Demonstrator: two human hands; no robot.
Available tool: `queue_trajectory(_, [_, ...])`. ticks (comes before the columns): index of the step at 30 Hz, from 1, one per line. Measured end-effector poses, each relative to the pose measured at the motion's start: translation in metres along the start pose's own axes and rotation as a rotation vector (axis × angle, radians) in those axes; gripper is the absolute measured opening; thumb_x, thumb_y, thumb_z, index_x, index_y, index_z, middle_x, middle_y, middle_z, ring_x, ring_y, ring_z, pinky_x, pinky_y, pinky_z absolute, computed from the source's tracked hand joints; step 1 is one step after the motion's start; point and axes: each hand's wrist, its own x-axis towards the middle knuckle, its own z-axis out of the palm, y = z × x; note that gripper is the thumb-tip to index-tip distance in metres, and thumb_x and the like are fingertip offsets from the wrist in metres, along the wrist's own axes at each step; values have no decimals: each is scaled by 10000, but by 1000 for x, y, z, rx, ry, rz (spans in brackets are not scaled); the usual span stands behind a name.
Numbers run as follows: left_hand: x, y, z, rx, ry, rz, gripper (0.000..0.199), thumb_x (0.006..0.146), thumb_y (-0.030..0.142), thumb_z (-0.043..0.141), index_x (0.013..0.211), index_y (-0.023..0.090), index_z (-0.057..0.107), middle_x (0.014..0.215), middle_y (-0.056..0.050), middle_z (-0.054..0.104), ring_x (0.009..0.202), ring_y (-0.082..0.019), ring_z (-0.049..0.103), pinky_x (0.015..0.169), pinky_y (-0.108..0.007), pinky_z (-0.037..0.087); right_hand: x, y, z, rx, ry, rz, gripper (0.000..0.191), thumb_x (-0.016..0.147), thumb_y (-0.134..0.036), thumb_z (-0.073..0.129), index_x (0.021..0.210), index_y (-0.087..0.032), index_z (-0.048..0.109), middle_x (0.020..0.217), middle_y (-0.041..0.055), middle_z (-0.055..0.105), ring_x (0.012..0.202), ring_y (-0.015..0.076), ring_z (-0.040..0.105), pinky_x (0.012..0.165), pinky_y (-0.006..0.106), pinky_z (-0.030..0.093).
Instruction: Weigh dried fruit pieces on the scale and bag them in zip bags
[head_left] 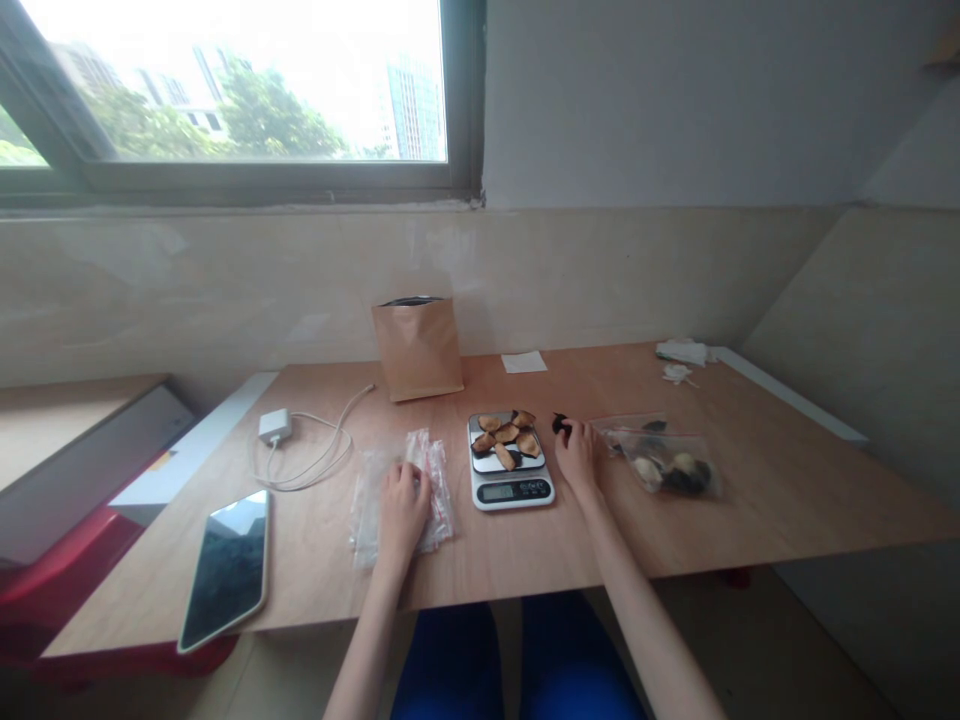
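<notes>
Working at a pale plywood tabletop (787, 500), you have your left hand (403, 512) curled over a flattened clear plastic zip bag with red-striped edges (439, 510), though you cannot tell from this view whether it grips the plastic or only rests on it. Your right hand (577, 455) is closed at the fingertips, pinching a small dark piece (559, 424) just beside a white digital kitchen scale (511, 490). About eight golden-brown slices with dark edges (506, 432) lie heaped on the scale's metal pan; its readout is too small to read. To your right, a clear zip bag (667, 470) holds pale and dark chunks, with another clear bag (626, 430) just behind it. So far, the slices sit on the scale, the chunks remain bagged, and the red-striped bag lies flat under your hand.

Farther back, a brown kraft-paper pouch (418, 350) stands against the beige wall (600, 280), near a white paper slip (524, 362) and crumpled white tissue (681, 352). On your left lie a white charger with its cable (274, 426) and a white-edged tablet (225, 570). A window (240, 90) above shows green trees and tall buildings, while a red object (67, 570) sits below the tabletop's left side.
</notes>
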Motion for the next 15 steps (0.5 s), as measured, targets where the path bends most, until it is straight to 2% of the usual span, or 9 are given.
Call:
queue_trajectory(5, [0,0,-1,-88,30,-27,173,837,286,364,713,205,453,749,-54,526,750,-216,520,718,-366,442,-2,0,-2,9,6,0,181,764,-159,391,864,-131,539,850,131,519,867,271,463,799,438,386])
queue_trajectory(11, [-1,2,-7,-310,153,-139,164,846,322,346,772,209,439,751,-48,540,722,-200,550,684,-348,462,-3,-1,-4,37,22,10,175,767,-153,392,878,-145,527,862,119,507,874,265,466,801,435,391])
queue_trajectory(15, [-4,4,-10,-405,145,-204,160,840,334,351,809,208,443,794,-54,585,704,-189,577,662,-333,465,-3,-1,-4,57,27,17,172,765,-151,393,881,-144,520,878,126,506,884,268,471,801,437,396])
